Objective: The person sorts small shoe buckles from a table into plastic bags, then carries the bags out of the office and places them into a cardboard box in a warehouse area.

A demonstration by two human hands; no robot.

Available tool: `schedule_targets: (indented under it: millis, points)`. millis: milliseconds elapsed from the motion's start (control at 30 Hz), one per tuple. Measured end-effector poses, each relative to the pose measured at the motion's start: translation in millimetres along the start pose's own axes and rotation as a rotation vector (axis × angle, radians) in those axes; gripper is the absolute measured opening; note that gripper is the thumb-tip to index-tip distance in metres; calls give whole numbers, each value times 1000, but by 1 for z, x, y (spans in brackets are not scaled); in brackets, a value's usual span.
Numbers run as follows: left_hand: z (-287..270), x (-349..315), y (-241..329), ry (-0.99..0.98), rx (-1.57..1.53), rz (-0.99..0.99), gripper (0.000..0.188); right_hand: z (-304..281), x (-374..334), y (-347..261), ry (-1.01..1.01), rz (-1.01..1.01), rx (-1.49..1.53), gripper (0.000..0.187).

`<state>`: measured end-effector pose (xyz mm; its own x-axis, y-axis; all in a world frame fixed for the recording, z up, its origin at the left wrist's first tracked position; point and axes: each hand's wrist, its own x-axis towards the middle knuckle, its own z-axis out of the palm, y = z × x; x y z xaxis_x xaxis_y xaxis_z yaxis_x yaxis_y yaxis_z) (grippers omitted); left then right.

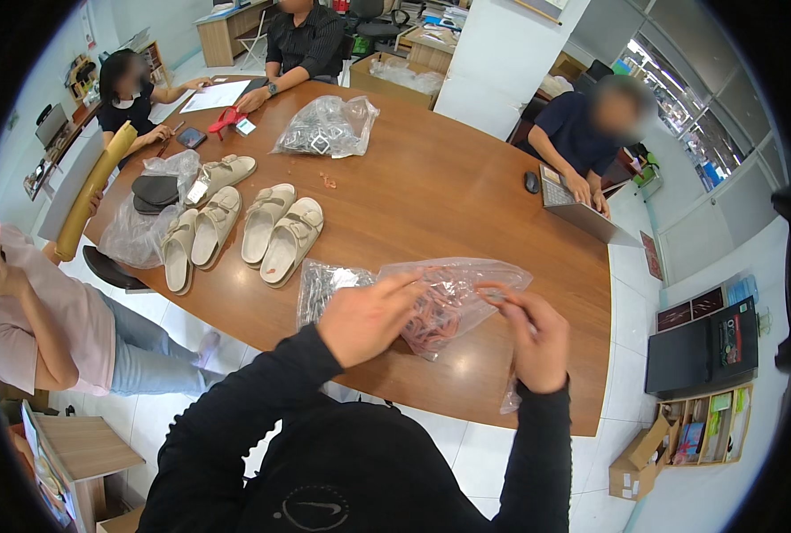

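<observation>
A clear plastic bag (493, 273) filled with small pinkish-orange loop-shaped pieces (433, 318) lies near the table's front edge. My left hand (364, 322) reaches over the bag's left side, fingers drawn together; whatever is between the fingertips is hidden. At the bag's right side, my right hand (539, 342) pinches a thin pinkish-orange loop-shaped piece (493, 294), raised over the plastic. Partly behind my left hand is a second clear bag (318, 289), holding dark and silvery pieces. A strip of clear plastic (510, 391) hangs by my right wrist.
Several beige two-strap sandals (293, 240) stand left on the wooden table (466, 186). Beyond them are dark soles (155, 194), a red sandal (226, 120) and a bag of square buckles (329, 126). People sit at the far side; one types on a laptop (577, 206). Another person stands left.
</observation>
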<state>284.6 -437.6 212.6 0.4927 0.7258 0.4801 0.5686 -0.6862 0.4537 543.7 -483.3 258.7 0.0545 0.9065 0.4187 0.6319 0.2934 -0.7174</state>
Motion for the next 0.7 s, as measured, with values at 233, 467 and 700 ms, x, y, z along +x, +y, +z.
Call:
schedule_targets:
  millis: [233, 467, 700]
  points:
    - [25, 0, 9, -278, 160, 16, 26, 44, 41, -2, -214, -150, -367, 13]
    - [33, -22, 9, -278, 19, 52, 28, 45, 56, -3, -446, -156, -726, 23]
    - [12, -28, 3, 122, -338, 70, 42, 26, 39, -23, 51, -93, 144, 13]
